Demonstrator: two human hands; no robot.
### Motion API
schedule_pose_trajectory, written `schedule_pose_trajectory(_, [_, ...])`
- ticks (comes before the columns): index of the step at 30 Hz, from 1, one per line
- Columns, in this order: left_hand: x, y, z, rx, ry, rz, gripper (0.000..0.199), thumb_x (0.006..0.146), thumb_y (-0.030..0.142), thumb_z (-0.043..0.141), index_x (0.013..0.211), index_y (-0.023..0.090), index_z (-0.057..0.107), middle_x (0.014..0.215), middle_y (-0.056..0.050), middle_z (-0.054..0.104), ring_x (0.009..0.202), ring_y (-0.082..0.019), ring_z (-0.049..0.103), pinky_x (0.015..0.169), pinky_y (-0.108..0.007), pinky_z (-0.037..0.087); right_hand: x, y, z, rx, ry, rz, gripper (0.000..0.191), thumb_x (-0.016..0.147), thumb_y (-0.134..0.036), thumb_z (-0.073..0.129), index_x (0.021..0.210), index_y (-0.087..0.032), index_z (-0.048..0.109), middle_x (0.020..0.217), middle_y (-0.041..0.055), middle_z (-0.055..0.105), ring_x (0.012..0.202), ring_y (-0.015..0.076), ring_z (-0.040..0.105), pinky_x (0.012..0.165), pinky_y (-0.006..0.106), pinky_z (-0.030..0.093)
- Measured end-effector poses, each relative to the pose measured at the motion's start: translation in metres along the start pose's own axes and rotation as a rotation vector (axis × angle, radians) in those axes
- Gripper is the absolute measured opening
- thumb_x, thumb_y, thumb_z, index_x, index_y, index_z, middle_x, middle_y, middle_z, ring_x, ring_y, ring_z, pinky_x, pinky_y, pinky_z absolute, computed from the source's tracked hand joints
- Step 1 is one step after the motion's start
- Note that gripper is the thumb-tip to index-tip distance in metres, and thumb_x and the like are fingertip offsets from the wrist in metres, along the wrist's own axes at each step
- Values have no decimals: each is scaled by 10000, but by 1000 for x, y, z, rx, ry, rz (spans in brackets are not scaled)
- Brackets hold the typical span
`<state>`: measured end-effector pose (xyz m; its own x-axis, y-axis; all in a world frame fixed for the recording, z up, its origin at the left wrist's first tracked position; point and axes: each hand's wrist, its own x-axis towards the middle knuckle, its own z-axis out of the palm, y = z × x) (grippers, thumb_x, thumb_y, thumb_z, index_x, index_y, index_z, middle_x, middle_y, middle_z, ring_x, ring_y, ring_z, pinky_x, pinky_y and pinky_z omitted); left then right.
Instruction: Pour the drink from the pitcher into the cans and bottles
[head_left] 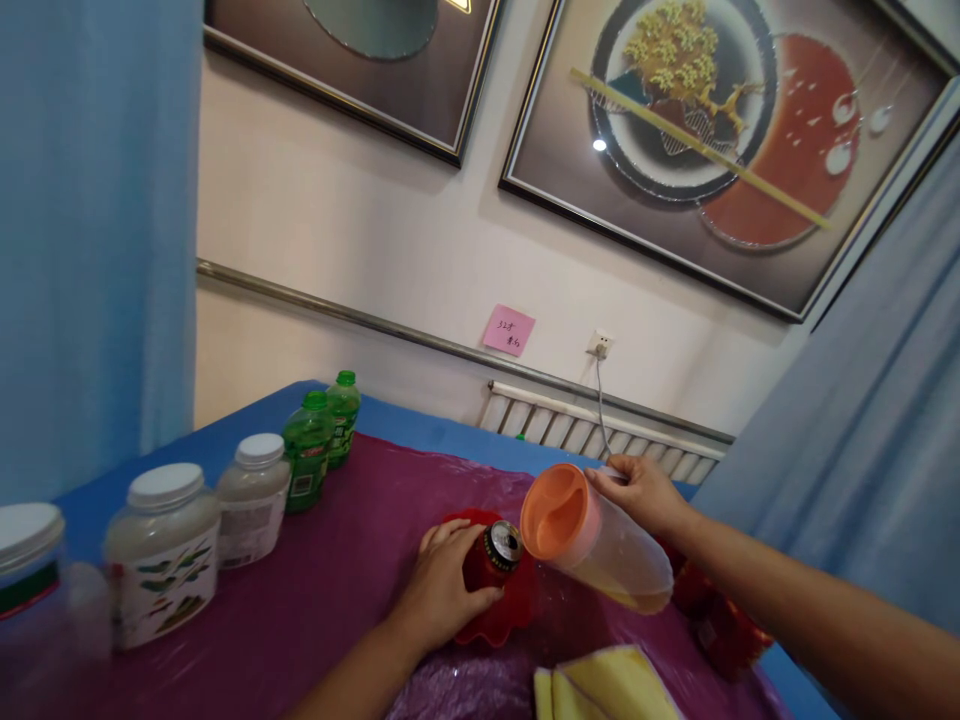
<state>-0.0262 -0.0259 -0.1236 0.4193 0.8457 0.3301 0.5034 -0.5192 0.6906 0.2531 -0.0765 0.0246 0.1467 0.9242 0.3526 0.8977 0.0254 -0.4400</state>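
Note:
My left hand (pixel 444 588) is wrapped round a dark red drink can (pixel 491 556), its silver top with the opening tipped toward the right. Beneath the can lies a red scalloped dish (pixel 504 622), partly covered by hand and can. My right hand (pixel 646 492) grips the handle of a clear plastic pitcher (pixel 626 560) with an orange lid. That pitcher is tilted, its lid end close to the can's top, and some yellowish liquid sits low in its body. Whether any liquid is flowing out, I cannot make out.
A purple plastic sheet (pixel 352 600) covers the blue table. Along the left stand white-lidded jars (pixel 166 560) and two green bottles (pixel 306 450). A folded yellow cloth (pixel 611 688) lies in front; red cans (pixel 731 635) stand at right, partly behind my forearm. A radiator (pixel 547 420) lines the wall.

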Motion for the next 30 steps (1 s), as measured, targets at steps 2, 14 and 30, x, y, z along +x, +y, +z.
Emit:
schedule_pose_trajectory(2, [0,1,-1,7,-9,-4,749,575,330,864,1287,247,645,1364,-111,633,1305,-355,510,1133,-492,356,0,-1,0,-4,10,-5,478,795,-585,548,557,-235,326,521,-47,312,512,104,318,460,244,203])
schedule_pose_trajectory(14, [-1,0,0,2,-8,-9,733,578,328,858,1278,254,652,1367,-102,631,1314,-348,504,1141,-484,353,0,3,2,1,15,-27,488,808,-583,549,555,-231,326,525,-44,302,521,104,308,454,235,204])
schedule_pose_trajectory(30, [-1,5,-3,14,-41,-17,767,592,312,860,1316,210,630,1388,-126,612,1327,-341,481,1150,-476,336,-1,1,2,-11,-10,-1,482,811,-584,555,559,-228,350,532,-46,314,518,106,320,470,247,204])
